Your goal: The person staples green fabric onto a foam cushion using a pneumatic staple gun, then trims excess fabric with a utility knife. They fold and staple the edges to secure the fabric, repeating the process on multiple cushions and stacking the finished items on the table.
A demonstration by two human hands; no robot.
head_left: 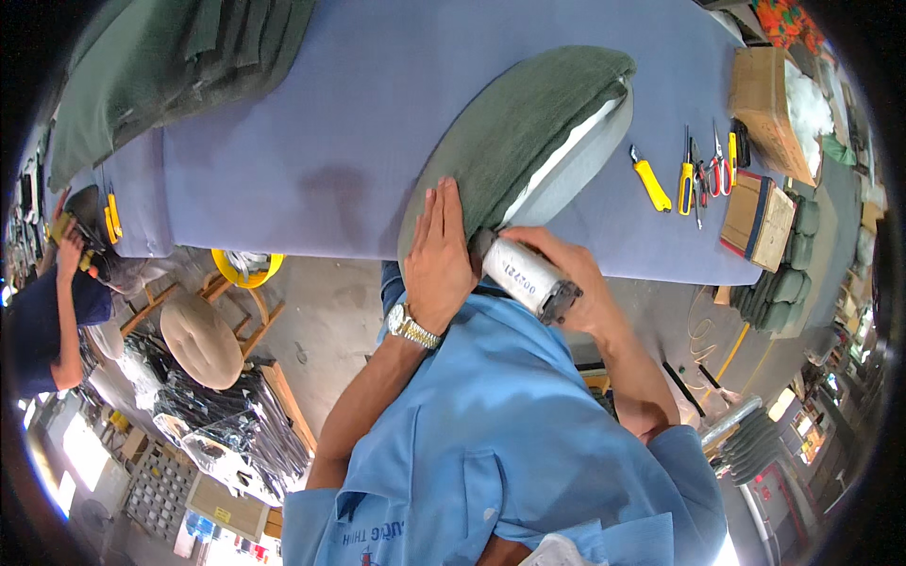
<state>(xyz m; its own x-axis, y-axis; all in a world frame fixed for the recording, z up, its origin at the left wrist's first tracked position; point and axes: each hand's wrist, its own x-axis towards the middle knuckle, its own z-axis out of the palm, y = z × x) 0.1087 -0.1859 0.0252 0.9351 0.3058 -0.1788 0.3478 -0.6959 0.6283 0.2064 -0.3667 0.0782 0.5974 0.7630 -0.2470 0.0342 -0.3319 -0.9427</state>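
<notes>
A dark green upholstered cushion stands on its edge at the near side of the blue-covered table, its pale underside turned to the right. My left hand lies flat against the green fabric with its fingers stretched out, and a watch is on that wrist. In my right hand is a staple gun with a white cylindrical body and black ends. Its dark front end meets the cushion's lower edge beside my left hand; the exact contact point is hidden.
On the table's right lie a yellow cutter, a yellow-handled screwdriver, red-handled pliers and cardboard boxes. Green fabric pieces cover the far left. A co-worker's arm shows at left, near a yellow bucket and a beige cushion.
</notes>
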